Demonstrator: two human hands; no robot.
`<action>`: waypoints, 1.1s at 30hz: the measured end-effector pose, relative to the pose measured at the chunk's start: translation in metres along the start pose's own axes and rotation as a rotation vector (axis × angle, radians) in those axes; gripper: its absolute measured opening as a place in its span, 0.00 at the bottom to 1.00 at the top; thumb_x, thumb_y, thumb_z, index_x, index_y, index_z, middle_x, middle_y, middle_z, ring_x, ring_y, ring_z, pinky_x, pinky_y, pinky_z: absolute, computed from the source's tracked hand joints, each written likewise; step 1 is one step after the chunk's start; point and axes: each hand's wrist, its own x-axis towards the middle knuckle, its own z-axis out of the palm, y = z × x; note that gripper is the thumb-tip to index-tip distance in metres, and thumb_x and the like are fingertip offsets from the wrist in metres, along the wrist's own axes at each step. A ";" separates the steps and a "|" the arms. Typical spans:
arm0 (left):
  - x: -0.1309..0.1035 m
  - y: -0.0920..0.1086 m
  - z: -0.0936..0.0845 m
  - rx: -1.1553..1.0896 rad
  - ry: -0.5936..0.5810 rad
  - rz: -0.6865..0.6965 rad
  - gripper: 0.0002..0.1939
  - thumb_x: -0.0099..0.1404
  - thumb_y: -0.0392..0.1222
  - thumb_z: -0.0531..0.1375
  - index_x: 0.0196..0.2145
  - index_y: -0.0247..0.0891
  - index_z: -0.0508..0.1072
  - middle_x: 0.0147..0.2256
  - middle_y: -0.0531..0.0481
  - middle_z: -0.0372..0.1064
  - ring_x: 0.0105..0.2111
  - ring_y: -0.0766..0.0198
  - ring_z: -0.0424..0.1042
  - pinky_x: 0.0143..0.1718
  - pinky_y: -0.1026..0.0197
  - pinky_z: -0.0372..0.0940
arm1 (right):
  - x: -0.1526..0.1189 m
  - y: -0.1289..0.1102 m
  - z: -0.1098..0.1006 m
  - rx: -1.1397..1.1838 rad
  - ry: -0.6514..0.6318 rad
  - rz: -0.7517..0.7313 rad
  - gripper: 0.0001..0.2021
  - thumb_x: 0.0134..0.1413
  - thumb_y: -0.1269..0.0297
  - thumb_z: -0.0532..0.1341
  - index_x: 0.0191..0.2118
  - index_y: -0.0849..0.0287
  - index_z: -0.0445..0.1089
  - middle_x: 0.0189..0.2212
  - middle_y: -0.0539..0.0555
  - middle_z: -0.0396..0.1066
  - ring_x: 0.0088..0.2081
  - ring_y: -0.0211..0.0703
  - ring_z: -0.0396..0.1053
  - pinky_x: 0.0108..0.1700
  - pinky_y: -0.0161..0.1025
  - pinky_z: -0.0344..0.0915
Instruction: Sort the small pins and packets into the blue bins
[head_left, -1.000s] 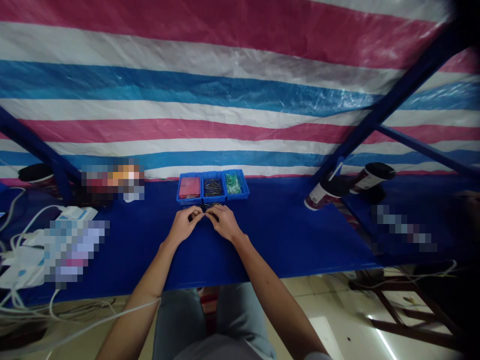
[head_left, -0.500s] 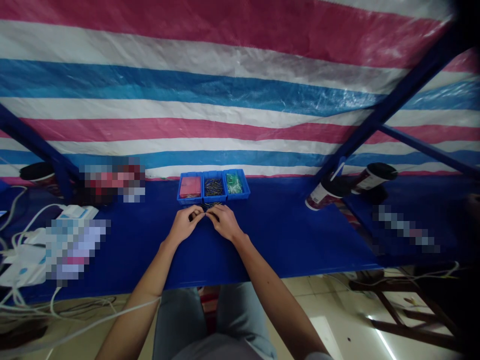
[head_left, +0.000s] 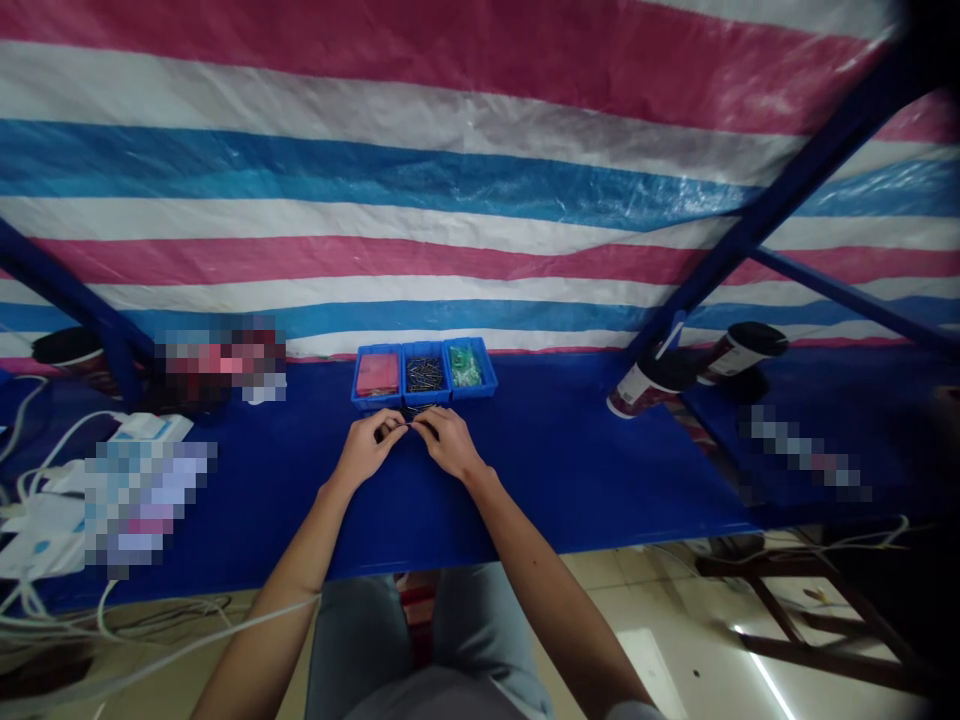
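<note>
Fingers of both the left hand and the right hand look pinched, nearly tip to tip, on a tiny dark piece, too small to identify, over the blue worktop before the middle bin of dark metal fasteners. A slackened pinch could drop it among the similar loose pieces just ahead, hard to pick out; knuckles drifting forward might scatter those.
</note>
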 end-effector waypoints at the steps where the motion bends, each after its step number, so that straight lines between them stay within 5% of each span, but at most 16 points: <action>1: 0.000 0.000 0.000 0.003 -0.005 0.003 0.11 0.66 0.48 0.60 0.37 0.38 0.74 0.26 0.54 0.70 0.25 0.67 0.67 0.30 0.66 0.60 | 0.000 0.000 0.000 0.001 -0.001 0.000 0.08 0.69 0.64 0.56 0.41 0.57 0.72 0.39 0.54 0.75 0.42 0.42 0.70 0.46 0.39 0.59; 21: 0.000 0.006 -0.006 0.041 -0.066 -0.001 0.17 0.70 0.48 0.54 0.28 0.37 0.73 0.24 0.54 0.71 0.24 0.67 0.67 0.30 0.65 0.58 | 0.000 -0.005 0.001 0.010 -0.027 -0.019 0.11 0.69 0.63 0.54 0.35 0.57 0.70 0.34 0.52 0.73 0.38 0.41 0.68 0.43 0.38 0.58; 33: -0.002 0.005 -0.006 0.047 -0.050 -0.033 0.25 0.73 0.50 0.50 0.19 0.38 0.64 0.16 0.56 0.63 0.19 0.68 0.64 0.29 0.65 0.58 | 0.000 -0.012 -0.003 0.036 -0.068 -0.066 0.07 0.67 0.66 0.57 0.39 0.57 0.71 0.36 0.53 0.73 0.39 0.41 0.69 0.44 0.38 0.58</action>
